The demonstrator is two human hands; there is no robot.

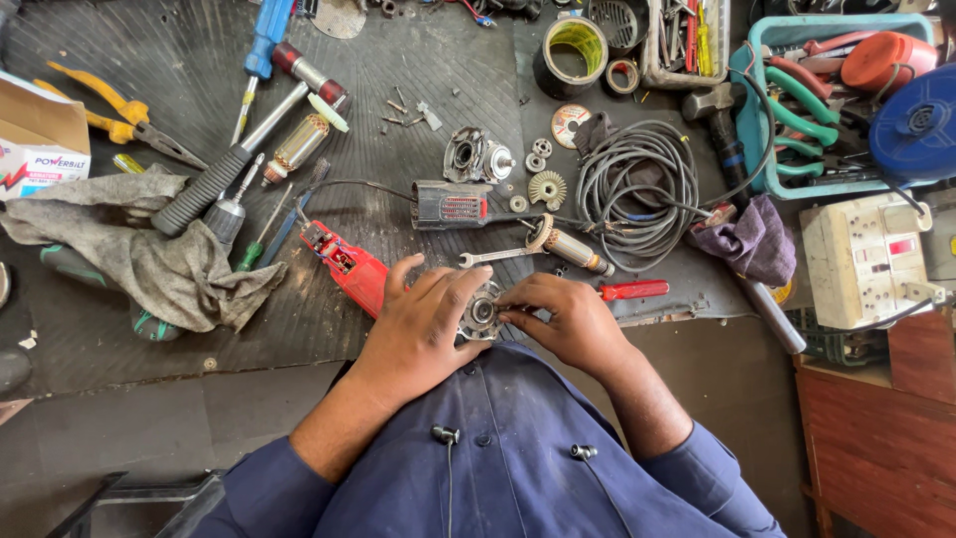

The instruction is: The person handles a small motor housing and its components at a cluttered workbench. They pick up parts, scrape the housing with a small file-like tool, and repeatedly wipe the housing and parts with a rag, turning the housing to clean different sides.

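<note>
I hold a round metal bearing housing [480, 312] between both hands, just above the near edge of the black ribbed mat [149, 329] that covers my worktop. My left hand [423, 324] cups it from the side, fingers [453, 289] curled over its rim and thumb up beside it. My right hand [563, 317] meets it from the other side, fingertips [510, 311] pinching at its face.

Taking the housing as my landmark: the mat ends right under it, and nearer me than that edge lies only bare grey floor and my blue shirt. That is the open room I have. Just left of the housing, touching my left hand, lies the red tool body [351, 267]. Further left a grey rag [149, 249] sprawls to the mat's edge. Beyond the housing a spanner [495, 257] and an armature [570, 245] lie close, with a black motor casing [450, 205] behind them. To the right, a red-handled screwdriver [633, 290] sits near my right hand, and a coil of grey cable [637, 189] lies beyond it. Far right stands a cream socket box [864, 261] on a wooden cabinet, with a teal crate [762, 120] of pliers behind it.

Far left beyond the rag lie yellow-handled pliers [115, 115] and a cardboard box [40, 139].
</note>
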